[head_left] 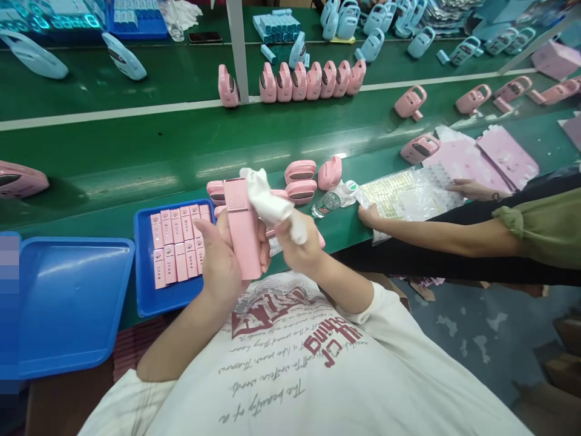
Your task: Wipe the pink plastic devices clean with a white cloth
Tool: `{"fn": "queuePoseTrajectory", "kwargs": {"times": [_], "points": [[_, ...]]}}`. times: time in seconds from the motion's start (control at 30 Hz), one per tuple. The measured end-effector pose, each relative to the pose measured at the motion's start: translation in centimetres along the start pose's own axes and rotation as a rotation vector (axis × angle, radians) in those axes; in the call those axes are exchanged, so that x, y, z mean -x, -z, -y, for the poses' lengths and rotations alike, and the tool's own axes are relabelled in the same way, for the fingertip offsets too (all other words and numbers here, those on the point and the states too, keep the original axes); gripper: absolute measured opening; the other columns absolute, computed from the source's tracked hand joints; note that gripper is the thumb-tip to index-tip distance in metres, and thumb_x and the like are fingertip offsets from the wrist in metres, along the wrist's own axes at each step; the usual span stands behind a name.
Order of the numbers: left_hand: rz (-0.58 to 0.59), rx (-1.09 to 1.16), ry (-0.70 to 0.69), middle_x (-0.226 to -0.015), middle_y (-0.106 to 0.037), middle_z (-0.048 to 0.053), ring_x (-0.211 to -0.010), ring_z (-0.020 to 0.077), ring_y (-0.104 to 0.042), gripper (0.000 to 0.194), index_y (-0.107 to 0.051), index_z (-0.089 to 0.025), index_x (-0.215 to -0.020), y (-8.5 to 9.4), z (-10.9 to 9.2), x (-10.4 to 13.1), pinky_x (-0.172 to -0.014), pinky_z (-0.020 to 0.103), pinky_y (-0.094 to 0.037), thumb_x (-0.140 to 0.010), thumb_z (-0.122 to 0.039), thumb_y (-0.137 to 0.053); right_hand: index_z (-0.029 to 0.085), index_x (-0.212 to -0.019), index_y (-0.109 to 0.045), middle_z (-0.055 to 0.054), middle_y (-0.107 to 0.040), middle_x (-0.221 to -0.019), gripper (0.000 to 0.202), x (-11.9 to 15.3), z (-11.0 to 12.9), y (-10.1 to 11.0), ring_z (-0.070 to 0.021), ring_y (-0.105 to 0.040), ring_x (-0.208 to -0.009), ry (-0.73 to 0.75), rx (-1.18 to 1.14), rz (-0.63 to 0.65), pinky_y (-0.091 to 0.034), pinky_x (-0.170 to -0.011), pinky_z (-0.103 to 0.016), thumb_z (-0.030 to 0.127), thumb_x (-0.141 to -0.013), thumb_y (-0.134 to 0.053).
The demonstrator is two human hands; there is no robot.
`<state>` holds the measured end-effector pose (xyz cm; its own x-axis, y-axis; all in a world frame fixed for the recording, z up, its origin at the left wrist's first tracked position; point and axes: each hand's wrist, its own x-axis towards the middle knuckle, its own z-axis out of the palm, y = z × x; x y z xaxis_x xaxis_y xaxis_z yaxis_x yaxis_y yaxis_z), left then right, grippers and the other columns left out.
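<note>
My left hand (pixel 222 260) is wrapped round a pink microphone-like box (pixel 243 236), a slim block with a grille of small holes near its top. In my right hand (pixel 299 242) is a bunched white cloth (pixel 272 203), held against the upper right side of the pink block. Just beyond my hands stand several pink handled speakers (pixel 301 181), partly hidden by the cloth. Left of my left hand lies a blue tray (pixel 140 266) with rows of similar small pink blocks (pixel 178 242).
A larger blue tray (pixel 75 303) sits at far left. A clear bottle (pixel 325 204) lies right of my hands. At right, another person's hands (pixel 370 215) touch a sheet of stickers (pixel 394 194). Pink speakers (pixel 313 82) line the conveyor (pixel 181 139); blue ones (pixel 348 21) stand behind.
</note>
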<state>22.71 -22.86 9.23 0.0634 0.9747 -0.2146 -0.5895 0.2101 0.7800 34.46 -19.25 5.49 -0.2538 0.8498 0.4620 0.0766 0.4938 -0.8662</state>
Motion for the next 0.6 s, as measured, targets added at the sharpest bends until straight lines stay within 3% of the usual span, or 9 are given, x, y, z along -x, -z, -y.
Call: {"fn": "queuePoseTrajectory", "kwargs": {"times": [0.1, 0.17, 0.3, 0.43, 0.6], "points": [[0.067, -0.034, -0.052, -0.058, -0.052, -0.002, -0.037, 0.0093, -0.046, 0.053, -0.051, -0.019, -0.079, -0.2, -0.3, 0.0, -0.03, 0.022, -0.035, -0.076, -0.072, -0.051, 0.02, -0.109, -0.064, -0.009, -0.071, -0.106, 0.055, -0.6, -0.1, 0.1, -0.0241, -0.064, -0.112, -0.321, -0.337, -0.23, -0.052, -0.098, -0.044, 0.063, -0.09, -0.036], [0.059, -0.055, -0.038, -0.059, -0.052, -0.002, -0.039, 0.0097, -0.048, 0.044, -0.05, -0.019, -0.078, -0.1, -0.4, 0.2, -0.034, 0.022, -0.04, -0.078, -0.063, -0.056, 0.021, -0.116, -0.061, -0.008, -0.069, -0.112, 0.057, -0.5, 0.2, 0.1, -0.0239, -0.061, -0.116, -0.407, -0.482, -0.268, -0.05, -0.101, -0.044, 0.065, -0.086, -0.043], [0.02, -0.108, -0.042, -0.064, -0.054, -0.002, -0.046, 0.0112, -0.053, 0.036, -0.05, -0.019, -0.082, 0.2, -0.2, 0.5, -0.04, 0.023, -0.046, -0.08, -0.053, -0.059, 0.021, -0.111, -0.065, -0.007, -0.07, -0.107, 0.056, 0.5, 1.0, -0.1, -0.0245, -0.061, -0.115, -0.393, -0.566, -0.206, -0.051, -0.1, -0.04, 0.067, -0.081, -0.051], [0.024, -0.162, -0.031, -0.059, -0.052, -0.003, -0.041, 0.0112, -0.05, 0.033, -0.051, -0.019, -0.08, 0.3, -0.2, 0.5, -0.036, 0.024, -0.043, -0.078, -0.051, -0.059, 0.022, -0.105, -0.068, -0.007, -0.071, -0.097, 0.057, 1.1, 1.2, -0.2, -0.0254, -0.063, -0.11, -0.376, -0.499, -0.234, -0.055, -0.093, -0.038, 0.07, -0.079, -0.051], [0.039, -0.139, 0.006, -0.056, -0.05, -0.003, -0.037, 0.0096, -0.044, 0.031, -0.051, -0.019, -0.081, 0.4, -0.4, 0.2, -0.032, 0.022, -0.037, -0.074, -0.047, -0.061, 0.023, -0.104, -0.068, -0.006, -0.071, -0.092, 0.051, 1.7, 0.5, -0.3, -0.0236, -0.067, -0.101, -0.317, -0.435, -0.186, -0.057, -0.087, -0.036, 0.065, -0.086, -0.045]]}}
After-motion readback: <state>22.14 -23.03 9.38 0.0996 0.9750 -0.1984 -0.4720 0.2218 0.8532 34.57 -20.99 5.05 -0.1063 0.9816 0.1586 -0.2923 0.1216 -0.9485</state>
